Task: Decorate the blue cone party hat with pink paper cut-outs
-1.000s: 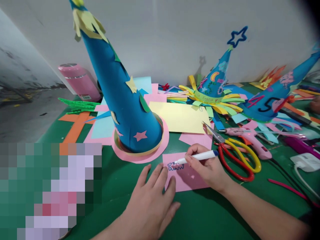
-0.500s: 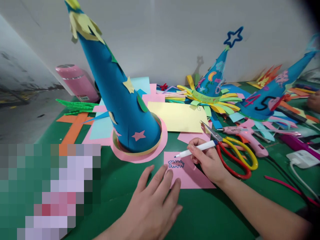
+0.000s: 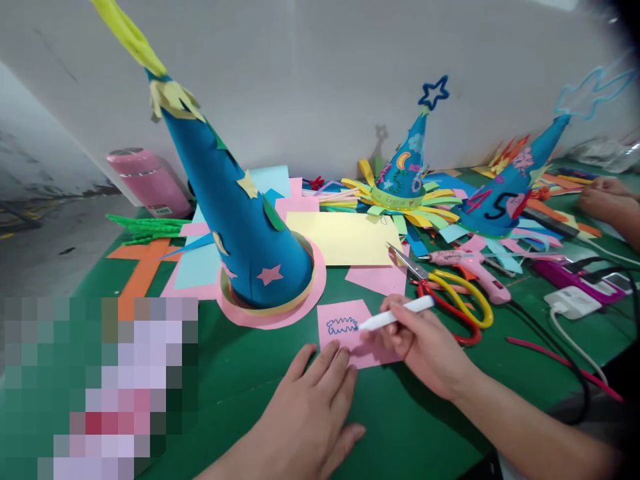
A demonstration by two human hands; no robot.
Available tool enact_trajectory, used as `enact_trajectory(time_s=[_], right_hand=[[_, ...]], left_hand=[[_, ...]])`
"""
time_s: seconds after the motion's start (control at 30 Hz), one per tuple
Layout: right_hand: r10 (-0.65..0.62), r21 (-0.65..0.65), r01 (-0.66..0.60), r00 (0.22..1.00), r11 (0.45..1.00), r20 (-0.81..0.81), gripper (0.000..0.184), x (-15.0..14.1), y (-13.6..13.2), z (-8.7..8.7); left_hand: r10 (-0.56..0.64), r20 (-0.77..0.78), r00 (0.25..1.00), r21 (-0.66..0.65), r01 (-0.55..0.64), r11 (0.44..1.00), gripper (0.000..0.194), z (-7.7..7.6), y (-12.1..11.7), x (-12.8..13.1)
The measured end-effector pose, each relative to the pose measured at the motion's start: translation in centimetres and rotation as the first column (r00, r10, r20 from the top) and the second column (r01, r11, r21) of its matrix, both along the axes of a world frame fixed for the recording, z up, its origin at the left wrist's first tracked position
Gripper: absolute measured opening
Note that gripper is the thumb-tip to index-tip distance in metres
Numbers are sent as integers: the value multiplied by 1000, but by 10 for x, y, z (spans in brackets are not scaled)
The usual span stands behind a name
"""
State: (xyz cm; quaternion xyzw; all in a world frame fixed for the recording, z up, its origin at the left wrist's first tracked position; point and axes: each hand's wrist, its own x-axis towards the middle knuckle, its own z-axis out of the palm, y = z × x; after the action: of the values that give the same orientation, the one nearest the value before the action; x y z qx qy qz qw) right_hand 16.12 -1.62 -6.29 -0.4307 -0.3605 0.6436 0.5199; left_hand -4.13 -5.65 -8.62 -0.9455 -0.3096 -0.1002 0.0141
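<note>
A white marker [image 3: 400, 313] is pinched in my right hand [image 3: 430, 347], its tip at the right end of a dark wavy outline drawn on a pink sheet of paper [image 3: 370, 360]. My left hand [image 3: 310, 407] lies flat with fingers stretched out, the fingertips on the sheet's lower left edge. Just beyond the hands a blue paper cone hat [image 3: 240, 213] with a pink brim, stars and a yellow tip stands on the green table. Red-and-yellow-handled scissors [image 3: 445, 290] lie to the right of the marker.
A pale yellow sheet [image 3: 345, 240] lies behind the pink one. Farther back stand two more blue cone hats [image 3: 405, 167] among paper strips. A pink glue gun [image 3: 475, 267], a white plug [image 3: 575, 303] with cables and a pink bottle [image 3: 147, 180] are around. Another person's hands [image 3: 607, 197] rest at far right.
The marker tip has moved from above the outline to its right end. The view has shifted, bringing more of the right side into sight. My left hand stays on the pink paper.
</note>
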Motion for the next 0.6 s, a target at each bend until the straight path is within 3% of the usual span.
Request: enact_trajectory(time_s=[0.07, 0.13, 0.17, 0.23, 0.3, 0.33, 0.47, 0.6], right_hand=[[-280, 236, 259, 958, 936, 60, 13, 5, -2, 1], [-382, 317, 354, 924, 880, 29, 10, 7, -2, 5], [-351, 290, 332, 936, 898, 16, 10, 6, -2, 7], [-172, 153, 169, 985, 974, 6, 13, 2, -2, 8], [-33, 71, 32, 999, 997, 17, 15, -3, -1, 6], [-28, 86, 23, 998, 996, 50, 15, -5, 1, 4], [-239, 320, 167, 950, 932, 200, 10, -4, 13, -3], [-19, 261, -77, 937, 962, 348, 15, -9, 19, -3]], left_hand=[[-1, -6, 1000, -17, 1, 1000, 42, 3, 0, 0], [-10, -14, 1000, -33, 9, 999, 42, 8, 0, 0], [-12, -21, 1000, -44, 11, 999, 42, 10, 0, 0], [-11, -48, 999, -73, 8, 997, 42, 16, -1, 1], [-9, -74, 997, -96, 2, 995, 42, 19, -1, 1], [-10, -78, 997, -97, 2, 995, 42, 20, -1, 1], [-17, -43, 999, -54, 15, 998, 41, 15, -3, -1], [-16, -27, 1000, -32, 15, 999, 43, 8, -3, -2]])
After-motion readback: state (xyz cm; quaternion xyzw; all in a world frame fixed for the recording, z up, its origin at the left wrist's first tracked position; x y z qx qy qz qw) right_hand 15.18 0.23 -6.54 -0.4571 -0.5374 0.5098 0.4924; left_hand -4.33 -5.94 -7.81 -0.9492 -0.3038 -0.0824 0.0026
